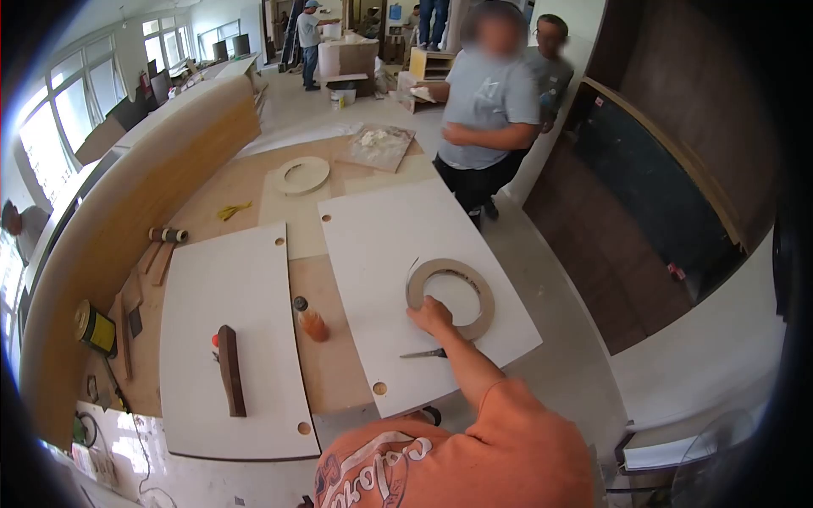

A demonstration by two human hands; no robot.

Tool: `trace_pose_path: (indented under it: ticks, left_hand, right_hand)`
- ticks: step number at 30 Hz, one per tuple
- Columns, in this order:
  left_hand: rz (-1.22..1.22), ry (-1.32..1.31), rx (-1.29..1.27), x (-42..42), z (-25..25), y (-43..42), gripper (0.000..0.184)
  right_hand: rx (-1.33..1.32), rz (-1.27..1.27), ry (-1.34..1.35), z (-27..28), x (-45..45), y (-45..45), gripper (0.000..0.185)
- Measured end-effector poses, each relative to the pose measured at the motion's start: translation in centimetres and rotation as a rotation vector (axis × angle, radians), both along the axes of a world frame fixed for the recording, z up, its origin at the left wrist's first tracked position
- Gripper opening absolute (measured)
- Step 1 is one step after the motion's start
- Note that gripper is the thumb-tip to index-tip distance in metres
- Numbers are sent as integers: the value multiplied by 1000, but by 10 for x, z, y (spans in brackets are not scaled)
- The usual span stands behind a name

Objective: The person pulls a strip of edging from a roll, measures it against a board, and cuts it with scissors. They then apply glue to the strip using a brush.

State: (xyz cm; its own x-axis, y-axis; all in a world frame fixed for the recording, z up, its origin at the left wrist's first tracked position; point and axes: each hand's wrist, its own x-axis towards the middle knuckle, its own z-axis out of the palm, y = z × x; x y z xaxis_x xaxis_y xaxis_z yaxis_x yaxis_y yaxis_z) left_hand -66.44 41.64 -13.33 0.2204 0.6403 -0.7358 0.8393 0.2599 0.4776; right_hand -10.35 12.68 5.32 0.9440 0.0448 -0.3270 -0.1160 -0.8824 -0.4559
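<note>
My right hand (433, 316) reaches out over a white panel (364, 254), its fingers closed on the near left rim of a roll of beige edge banding (481, 292). The roll lies flat, and a thin loose end curls up at its left side. Just below my hand on the same panel rests what looks like a pair of scissors (423, 354), partly covered by my forearm. My left hand does not show. Left of the panel stands a small bottle of orange-brown liquid (313, 325) with a dark cap.
A second white panel (203, 296) carries a dark wooden-handled tool (230, 372). Another roll of banding (288, 178), a yellow bundle (235, 210) and a can (96, 328) lie around. A curved wooden panel (152, 195) borders the left. Two people stand beyond the table; others work farther back.
</note>
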Motion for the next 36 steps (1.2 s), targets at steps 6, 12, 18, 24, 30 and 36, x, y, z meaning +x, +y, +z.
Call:
trace_pose_path:
  ticks: [6,12,18,24,30,36]
  left_hand:
    - [170,-48,-52,-12,7,-4,31]
    - [54,-67,-91,-30,4,-10,21]
    - [44,-108,-88,-39,44,-19,20]
    - [-71,-39,-36,-87,5,-10,32]
    - [289,1,-169,-108,-7,-11,35]
    - [395,-49,-74,-98,6,-28,54]
  right_hand:
    - [-24,-14,-6,-6,-7,0,69]
    - [8,-25,-117,4,-3,0,65]
    - [215,119,-182,34,-19,11,44]
    - [337,329,-96,60,-31,46,42]
    - [337,529,-160,88,-28,97,40]
    - [99,818,-384,67,54,161,50]
